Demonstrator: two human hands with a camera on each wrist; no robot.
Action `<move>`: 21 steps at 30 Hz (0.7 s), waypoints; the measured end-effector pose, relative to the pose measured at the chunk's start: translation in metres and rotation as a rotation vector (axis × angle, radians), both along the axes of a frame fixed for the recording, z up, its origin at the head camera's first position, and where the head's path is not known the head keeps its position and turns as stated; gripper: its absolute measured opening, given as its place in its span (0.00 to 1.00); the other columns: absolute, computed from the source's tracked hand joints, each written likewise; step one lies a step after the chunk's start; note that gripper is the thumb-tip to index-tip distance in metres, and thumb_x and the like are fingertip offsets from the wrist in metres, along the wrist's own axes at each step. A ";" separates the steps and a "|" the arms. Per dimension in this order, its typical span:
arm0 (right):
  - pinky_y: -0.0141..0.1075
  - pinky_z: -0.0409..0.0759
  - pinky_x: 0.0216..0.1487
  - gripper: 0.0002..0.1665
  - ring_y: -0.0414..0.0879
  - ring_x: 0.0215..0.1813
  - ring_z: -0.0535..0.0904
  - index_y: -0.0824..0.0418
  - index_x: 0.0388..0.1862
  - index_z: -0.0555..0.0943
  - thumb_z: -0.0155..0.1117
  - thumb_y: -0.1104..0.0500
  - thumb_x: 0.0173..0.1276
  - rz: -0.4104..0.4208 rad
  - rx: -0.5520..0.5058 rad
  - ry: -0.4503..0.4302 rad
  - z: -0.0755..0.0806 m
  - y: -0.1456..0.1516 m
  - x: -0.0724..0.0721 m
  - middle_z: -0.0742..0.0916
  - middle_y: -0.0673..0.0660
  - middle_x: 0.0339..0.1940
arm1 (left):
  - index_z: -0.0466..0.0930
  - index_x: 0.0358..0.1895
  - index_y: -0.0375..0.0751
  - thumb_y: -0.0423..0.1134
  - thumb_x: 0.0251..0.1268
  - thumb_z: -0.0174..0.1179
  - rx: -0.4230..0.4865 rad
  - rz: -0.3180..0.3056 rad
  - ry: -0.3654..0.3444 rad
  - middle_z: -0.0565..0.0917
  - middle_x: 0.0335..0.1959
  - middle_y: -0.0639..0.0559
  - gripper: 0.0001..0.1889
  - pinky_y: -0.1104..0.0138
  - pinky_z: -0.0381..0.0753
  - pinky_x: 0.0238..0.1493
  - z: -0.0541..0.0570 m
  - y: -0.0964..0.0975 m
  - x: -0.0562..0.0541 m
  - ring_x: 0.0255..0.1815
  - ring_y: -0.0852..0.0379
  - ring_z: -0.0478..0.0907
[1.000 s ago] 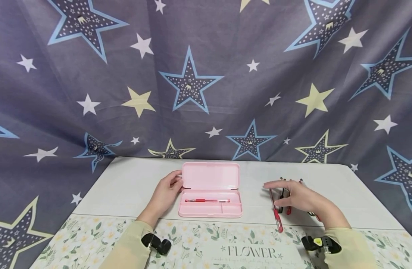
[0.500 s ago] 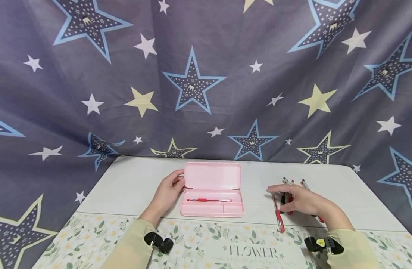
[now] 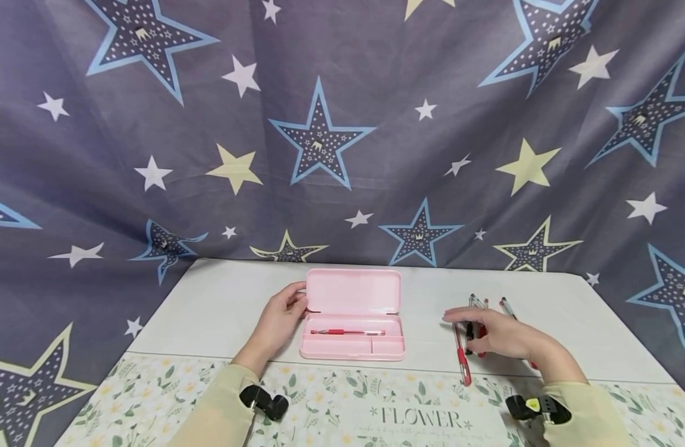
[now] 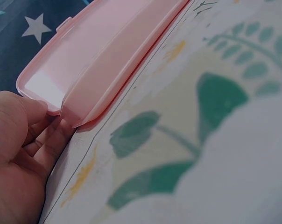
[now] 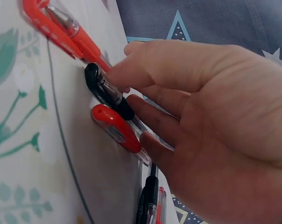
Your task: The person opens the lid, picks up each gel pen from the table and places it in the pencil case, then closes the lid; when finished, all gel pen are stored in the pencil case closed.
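Note:
A pink pencil case [image 3: 353, 292] stands with its lid raised, and a red gel pen [image 3: 348, 333] lies in its long rear compartment. My left hand [image 3: 278, 320] holds the lid's left corner; in the left wrist view the thumb lies on the lid's edge with fingers behind. Over the loose pens at right hovers my right hand [image 3: 501, 329], its fingers spread and slightly bent, holding nothing. In the right wrist view its thumb and fingertips are close by a black pen [image 5: 103, 91] and a red pen [image 5: 117, 128]. Another red pen [image 3: 463, 363] lies leftmost, partly under the hand.
More pens, including a dark-tipped one [image 3: 505, 306], lie partly hidden by the right hand and forearm. A floral mat [image 3: 320, 397] covers the front of the white table [image 3: 236, 279]. A star-patterned curtain [image 3: 342, 217] hangs behind.
My right hand has come slightly lower over the pens, uncovering more of their far ends. The left hand keeps its place at the lid. The head view has shifted a little.

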State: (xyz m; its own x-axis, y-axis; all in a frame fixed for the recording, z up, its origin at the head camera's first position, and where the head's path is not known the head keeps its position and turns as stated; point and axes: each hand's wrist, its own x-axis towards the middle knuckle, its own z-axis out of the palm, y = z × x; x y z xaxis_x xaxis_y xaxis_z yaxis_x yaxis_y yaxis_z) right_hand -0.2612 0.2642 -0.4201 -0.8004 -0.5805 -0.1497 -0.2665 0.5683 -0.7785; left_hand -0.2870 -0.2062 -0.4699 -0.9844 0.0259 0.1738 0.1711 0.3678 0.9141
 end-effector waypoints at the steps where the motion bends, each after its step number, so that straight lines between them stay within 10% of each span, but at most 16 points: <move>1: 0.38 0.75 0.38 0.37 0.52 0.42 0.76 0.66 0.80 0.75 0.67 0.74 0.72 -0.004 -0.006 -0.009 0.000 0.000 0.000 0.68 0.73 0.84 | 0.79 0.75 0.39 0.30 0.87 0.58 -0.003 -0.003 0.004 0.89 0.48 0.46 0.20 0.66 0.86 0.51 0.000 0.000 0.000 0.45 0.55 0.87; 8: 0.38 0.72 0.35 0.38 0.50 0.34 0.72 0.67 0.81 0.74 0.63 0.74 0.71 -0.030 -0.008 0.014 -0.002 -0.002 0.003 0.69 0.74 0.84 | 0.79 0.75 0.41 0.31 0.87 0.58 -0.020 0.004 -0.004 0.89 0.49 0.47 0.20 0.67 0.85 0.52 0.001 0.000 0.000 0.46 0.56 0.87; 13: 0.39 0.77 0.43 0.33 0.67 0.63 0.80 0.66 0.80 0.76 0.68 0.67 0.77 -0.036 0.003 0.062 -0.003 -0.006 0.005 0.71 0.72 0.83 | 0.80 0.74 0.39 0.31 0.87 0.58 -0.005 0.000 0.013 0.90 0.49 0.46 0.20 0.66 0.86 0.51 0.001 -0.001 0.000 0.45 0.55 0.87; 15: 0.40 0.78 0.50 0.33 0.75 0.79 0.66 0.65 0.79 0.77 0.70 0.66 0.77 -0.032 0.009 0.082 -0.004 -0.007 0.006 0.71 0.72 0.84 | 0.80 0.74 0.39 0.31 0.87 0.58 -0.006 -0.001 0.013 0.90 0.49 0.46 0.19 0.66 0.86 0.51 0.001 -0.001 0.000 0.45 0.55 0.87; 21: 0.41 0.79 0.46 0.32 0.69 0.69 0.76 0.65 0.77 0.79 0.73 0.66 0.76 -0.082 0.040 0.136 -0.008 -0.013 0.009 0.73 0.71 0.81 | 0.80 0.74 0.39 0.30 0.87 0.58 -0.014 -0.003 0.011 0.90 0.49 0.46 0.19 0.68 0.86 0.49 -0.001 -0.001 -0.002 0.44 0.55 0.87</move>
